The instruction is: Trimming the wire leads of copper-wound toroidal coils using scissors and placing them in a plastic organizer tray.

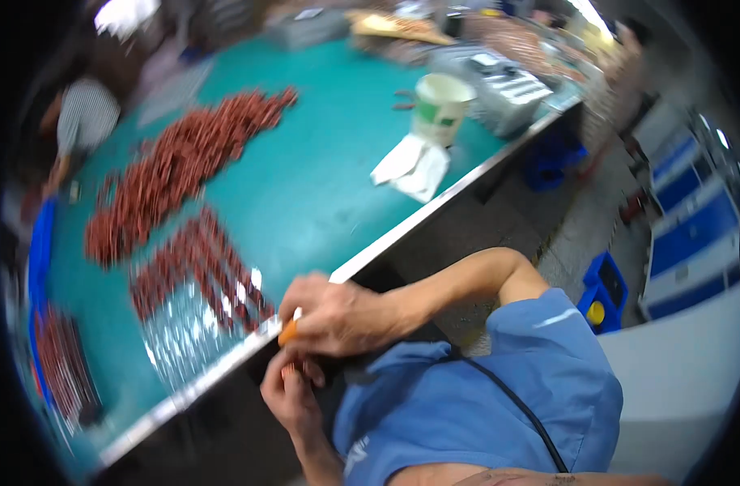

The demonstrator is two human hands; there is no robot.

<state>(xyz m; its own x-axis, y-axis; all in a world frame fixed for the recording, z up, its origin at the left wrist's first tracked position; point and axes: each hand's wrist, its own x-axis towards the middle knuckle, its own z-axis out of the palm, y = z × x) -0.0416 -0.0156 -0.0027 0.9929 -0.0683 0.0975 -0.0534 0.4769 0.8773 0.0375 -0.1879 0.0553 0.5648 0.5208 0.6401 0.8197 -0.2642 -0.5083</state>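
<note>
Workshop, factory type, manual work. Evidence: large green-topped worktable (309, 198) with pale edging; bulk heap of small reddish-brown stick-shaped pieces (180, 162); clear ribbed plastic tray (188, 336), part-filled with similar pieces; blue-and-white boxy cabinets (690, 231) on grey floor; blue plastic container (603, 279) with yellow round part; person in pale striped top (88, 113) across the table.

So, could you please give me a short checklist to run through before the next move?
1. Right hand has a grip on the orange item: ok.
2. Left hand has a secure hold on something: cannot tell, too blurred.
3. Reddish-brown pile is on the green table, apart from both hands: ok.
4. Clear plastic is fully covered by pieces: not ok, its near part shows bare.
5. White tub stands upright: ok.
</note>
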